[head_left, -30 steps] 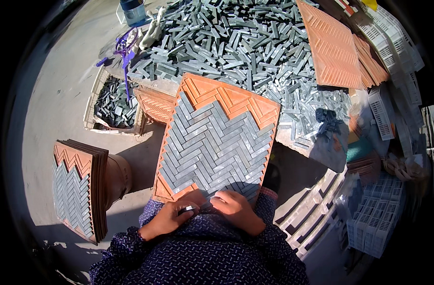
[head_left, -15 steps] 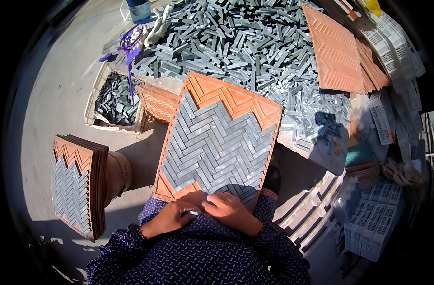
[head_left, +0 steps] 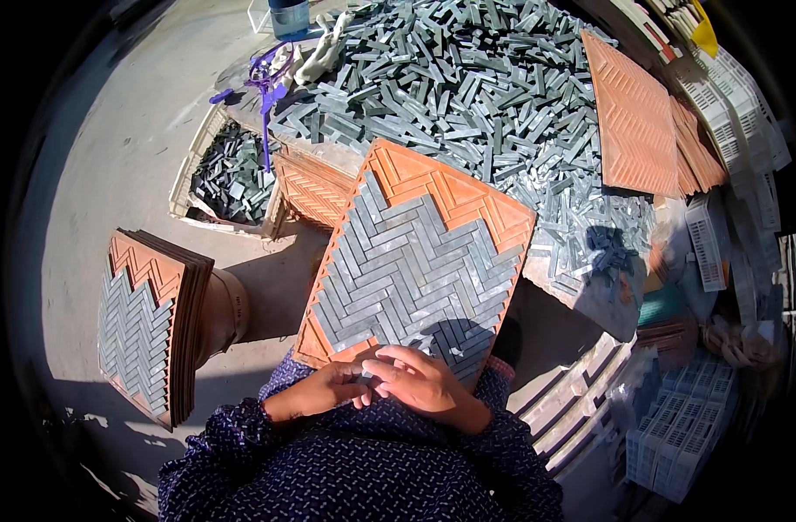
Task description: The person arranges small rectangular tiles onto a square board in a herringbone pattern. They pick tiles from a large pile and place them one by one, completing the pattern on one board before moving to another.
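An orange tray with a moulded zigzag pattern lies tilted across my lap. Grey stone strips fill most of it in a herringbone layout, leaving orange grooves bare at the far edge and the near left corner. At its near edge my left hand is closed, pinching a small grey stone strip. My right hand meets it there, its curled fingers on the same strip and partly hiding it. How much of the strip lies inside the hands cannot be seen.
A heap of loose stone strips covers the table beyond the tray. Filled trays are stacked at left, beside a crate of dark pieces. Orange trays lean at far right. White gloves lie by purple straps. White baskets stand at right.
My hands have come together, the right fingers now at the strip in my left hand. The whole view has shifted, so the tray and table appear slightly lower and further right.
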Motion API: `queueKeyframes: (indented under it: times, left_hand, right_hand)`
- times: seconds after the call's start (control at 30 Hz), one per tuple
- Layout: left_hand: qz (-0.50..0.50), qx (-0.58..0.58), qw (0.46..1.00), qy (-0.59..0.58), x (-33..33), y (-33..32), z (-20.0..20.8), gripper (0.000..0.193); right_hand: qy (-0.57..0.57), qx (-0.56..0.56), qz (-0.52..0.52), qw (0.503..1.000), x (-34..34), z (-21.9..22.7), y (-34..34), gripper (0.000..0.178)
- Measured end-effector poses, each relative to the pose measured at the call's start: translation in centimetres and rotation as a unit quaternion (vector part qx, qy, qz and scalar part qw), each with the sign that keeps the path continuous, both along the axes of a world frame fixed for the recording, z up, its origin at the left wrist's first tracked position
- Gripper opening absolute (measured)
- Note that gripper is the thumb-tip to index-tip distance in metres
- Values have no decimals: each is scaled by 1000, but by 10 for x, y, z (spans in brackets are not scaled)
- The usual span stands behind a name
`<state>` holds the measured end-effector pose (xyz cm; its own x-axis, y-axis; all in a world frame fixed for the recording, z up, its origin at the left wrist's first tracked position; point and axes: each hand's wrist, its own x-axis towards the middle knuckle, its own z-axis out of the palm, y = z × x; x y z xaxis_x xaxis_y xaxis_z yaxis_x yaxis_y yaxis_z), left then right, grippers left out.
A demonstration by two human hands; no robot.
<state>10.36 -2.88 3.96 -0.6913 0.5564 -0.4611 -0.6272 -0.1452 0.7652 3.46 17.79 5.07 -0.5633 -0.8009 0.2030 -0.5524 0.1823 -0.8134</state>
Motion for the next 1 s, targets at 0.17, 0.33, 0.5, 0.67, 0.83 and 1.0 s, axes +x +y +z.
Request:
queueKeyframes:
  times: [0.17,0.33,0.5,0.67,0.83,1.0]
  left_hand:
    - [-59,29,998,-20,-2,-8,2,30]
    - [46,-7,996,-70,13,-23,5,37]
    - [46,-34,998,-40,18,-24,0,34]
    - [58,-32,997,-27,22,-19,-7,32]
    - [3,-202,943,264,27,-10,-13,27]
    - [-78,-254,901,343,31,-3,-5,28]
  right_hand:
    - [89,34,68,993,-7,0,-7,31]
    - [2,102,-106,989,12,-13,4,22]
    - [-4,160,-188,969,33,-33,-11,27]
    - [34,177,-183,966,35,-36,-21,27]
    - [57,188,-191,962,30,-37,-23,23]
    - [69,188,-176,964,27,-35,-24,21]
